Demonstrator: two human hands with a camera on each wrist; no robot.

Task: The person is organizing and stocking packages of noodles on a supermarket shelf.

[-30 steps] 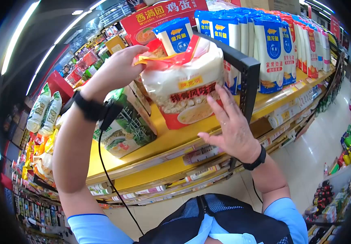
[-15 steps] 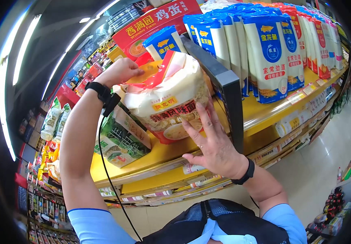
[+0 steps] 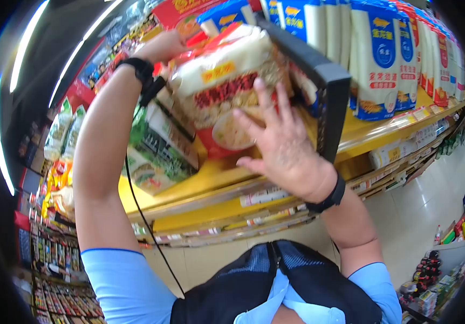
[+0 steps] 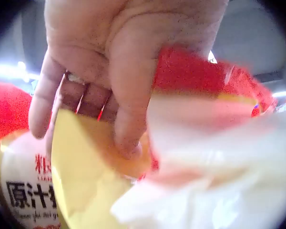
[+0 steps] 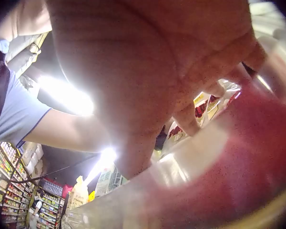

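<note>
**Noodle bag held at the yellow shelf**

My left hand (image 3: pixel 162 46) pinches the red top edge of the soft white-and-red plastic noodle bag (image 3: pixel 224 81). My right hand (image 3: pixel 281 143) lies flat against its front, fingers spread and straight. The bag stands on the yellow shelf (image 3: pixel 189 181), touching the black metal divider (image 3: pixel 324 92). Its yellow label's writing is blurred. Beyond the divider stand blue-and-white packets (image 3: pixel 375 59) with Chinese writing I cannot make out.

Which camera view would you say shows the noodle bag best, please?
The head view: the whole noodle bag shows on the shelf, left hand pinching its top, right hand flat against its front. The wrist views give only blurred close-ups of its wrapper.
</note>
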